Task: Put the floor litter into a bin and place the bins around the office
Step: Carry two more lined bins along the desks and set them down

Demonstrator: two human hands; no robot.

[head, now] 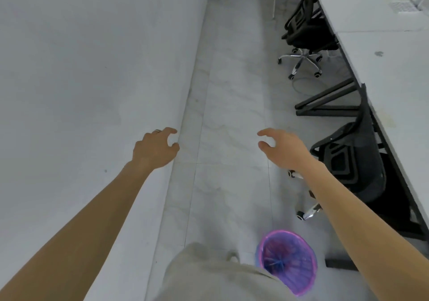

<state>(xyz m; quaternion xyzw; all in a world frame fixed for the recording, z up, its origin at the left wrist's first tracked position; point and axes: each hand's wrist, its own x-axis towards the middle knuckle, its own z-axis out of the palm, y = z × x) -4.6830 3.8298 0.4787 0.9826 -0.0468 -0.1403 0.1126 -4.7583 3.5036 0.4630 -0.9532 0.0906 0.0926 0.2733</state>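
Both my arms stretch out over the marble floor (232,114). My left hand (155,148), mid-frame, has loosely curled fingers and holds nothing; my right hand (282,148) likewise. A purple mesh bin (289,260) stands on the floor at lower right, just beside my leg. White wall (92,68) at left, black office chairs (306,28) and desk (394,68) at right.

A ring (157,130) on the left hand (154,148), bare forearms (81,219), beige clothing (209,277), pale shoe (232,256).

Two hands, left hand (154,148) and right hand (282,148); one ring (157,130); one purple bin (290,261); two office chairs (306,28) (355,161).
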